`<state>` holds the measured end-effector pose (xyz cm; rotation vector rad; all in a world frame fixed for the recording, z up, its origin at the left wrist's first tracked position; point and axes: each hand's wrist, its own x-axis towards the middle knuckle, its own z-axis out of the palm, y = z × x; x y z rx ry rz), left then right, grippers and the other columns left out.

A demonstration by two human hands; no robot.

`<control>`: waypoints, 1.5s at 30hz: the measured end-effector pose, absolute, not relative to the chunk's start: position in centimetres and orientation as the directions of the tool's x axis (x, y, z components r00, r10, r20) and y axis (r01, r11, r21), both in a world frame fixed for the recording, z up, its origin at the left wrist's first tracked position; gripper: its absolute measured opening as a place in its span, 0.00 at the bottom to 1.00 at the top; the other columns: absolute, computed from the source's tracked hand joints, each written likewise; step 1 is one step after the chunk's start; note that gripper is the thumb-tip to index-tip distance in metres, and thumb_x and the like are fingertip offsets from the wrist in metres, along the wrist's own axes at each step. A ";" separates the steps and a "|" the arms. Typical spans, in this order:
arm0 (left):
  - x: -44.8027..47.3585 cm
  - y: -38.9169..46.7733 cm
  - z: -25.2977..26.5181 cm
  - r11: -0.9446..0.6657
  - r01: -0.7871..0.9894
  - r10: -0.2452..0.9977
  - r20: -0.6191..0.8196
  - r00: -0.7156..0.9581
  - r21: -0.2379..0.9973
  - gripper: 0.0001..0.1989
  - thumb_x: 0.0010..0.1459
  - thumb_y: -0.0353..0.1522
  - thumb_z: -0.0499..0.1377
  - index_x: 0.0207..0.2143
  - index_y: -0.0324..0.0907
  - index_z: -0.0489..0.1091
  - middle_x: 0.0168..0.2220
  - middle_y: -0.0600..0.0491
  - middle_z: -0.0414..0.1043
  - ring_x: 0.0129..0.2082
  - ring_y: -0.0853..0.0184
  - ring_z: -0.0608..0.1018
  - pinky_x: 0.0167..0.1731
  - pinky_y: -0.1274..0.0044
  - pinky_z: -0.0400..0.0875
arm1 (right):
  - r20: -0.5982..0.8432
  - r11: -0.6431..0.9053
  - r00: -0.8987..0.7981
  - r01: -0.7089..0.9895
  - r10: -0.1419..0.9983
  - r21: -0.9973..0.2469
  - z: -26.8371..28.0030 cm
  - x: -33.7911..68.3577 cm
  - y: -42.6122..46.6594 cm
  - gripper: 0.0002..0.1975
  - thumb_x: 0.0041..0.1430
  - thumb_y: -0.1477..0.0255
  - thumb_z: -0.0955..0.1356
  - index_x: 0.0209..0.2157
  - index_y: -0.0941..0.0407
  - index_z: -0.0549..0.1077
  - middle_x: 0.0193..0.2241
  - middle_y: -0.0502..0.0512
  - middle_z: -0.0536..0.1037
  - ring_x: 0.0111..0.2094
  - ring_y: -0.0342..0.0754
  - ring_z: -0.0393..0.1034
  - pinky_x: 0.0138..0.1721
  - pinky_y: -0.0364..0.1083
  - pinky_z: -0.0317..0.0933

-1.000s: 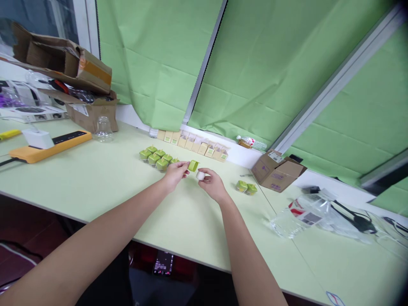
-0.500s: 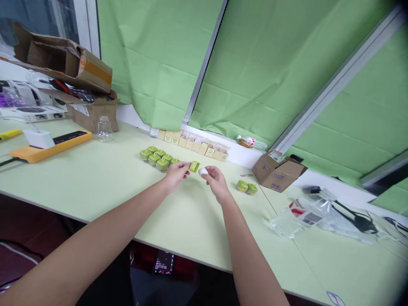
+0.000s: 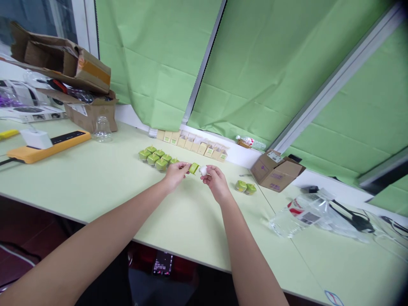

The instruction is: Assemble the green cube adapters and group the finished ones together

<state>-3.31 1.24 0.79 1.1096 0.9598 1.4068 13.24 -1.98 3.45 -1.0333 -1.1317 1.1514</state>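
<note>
My left hand [image 3: 174,175] is closed on a small green block-shaped piece [image 3: 194,168], pinched by its left end over the table. Just to the right, my right hand [image 3: 216,182] pinches a small white rounded piece [image 3: 203,171] between thumb and fingers. The two pieces are very close; whether they touch I cannot tell. Beyond my left hand stand several small green items in clear cups [image 3: 153,158], with pale tips on top. Two more such green items [image 3: 246,187] sit to the right of my right hand.
Small tan cartons [image 3: 194,144] line the back edge of the table [image 3: 105,178]. At left are an orange power strip [image 3: 54,146], a clear glass vessel [image 3: 103,128] and open cardboard boxes [image 3: 86,114]. A brown box [image 3: 276,171] and large clear bottle [image 3: 298,214] lie at right.
The white piece in my right hand has turned slightly, and its fingers have shifted. The green piece has tilted a little in my left hand. The objects on the table have stayed put.
</note>
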 end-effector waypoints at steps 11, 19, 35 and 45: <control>-3.3 1.4 0.7 -0.140 -0.317 0.989 0.148 0.004 0.938 0.17 0.48 0.41 0.67 0.33 0.37 0.76 0.33 0.47 0.77 0.29 0.65 0.79 0.32 0.72 0.75 | 0.293 0.294 -0.025 0.058 0.956 -0.954 3.1 12.5 -2.3 0.18 0.52 0.57 0.72 0.39 0.54 0.70 0.36 0.53 0.77 0.30 0.44 0.72 0.33 0.46 0.67; -3.3 1.6 0.6 -0.161 -0.365 0.984 0.177 0.011 0.917 0.17 0.48 0.42 0.67 0.34 0.37 0.76 0.35 0.50 0.77 0.26 0.69 0.78 0.38 0.71 0.76 | 0.360 0.360 -0.019 0.028 0.933 -0.932 3.2 12.1 -2.5 0.19 0.52 0.57 0.72 0.41 0.54 0.72 0.40 0.54 0.76 0.32 0.45 0.74 0.39 0.50 0.71; -3.4 1.1 0.3 -0.046 -0.559 0.976 0.156 0.150 0.828 0.16 0.47 0.39 0.69 0.33 0.36 0.75 0.35 0.49 0.76 0.36 0.68 0.77 0.45 0.71 0.73 | 0.411 0.384 0.116 0.198 0.904 -0.902 3.1 10.7 -3.1 0.24 0.48 0.55 0.73 0.43 0.55 0.73 0.38 0.56 0.78 0.28 0.47 0.74 0.31 0.49 0.71; -3.0 0.2 1.0 0.104 -0.645 0.966 0.077 0.247 0.757 0.11 0.49 0.31 0.68 0.35 0.37 0.75 0.38 0.47 0.77 0.37 0.67 0.78 0.44 0.74 0.73 | 0.749 0.611 -0.042 0.610 0.661 -0.505 4.5 10.3 -4.8 0.12 0.55 0.64 0.70 0.41 0.52 0.72 0.40 0.57 0.73 0.42 0.52 0.68 0.41 0.51 0.69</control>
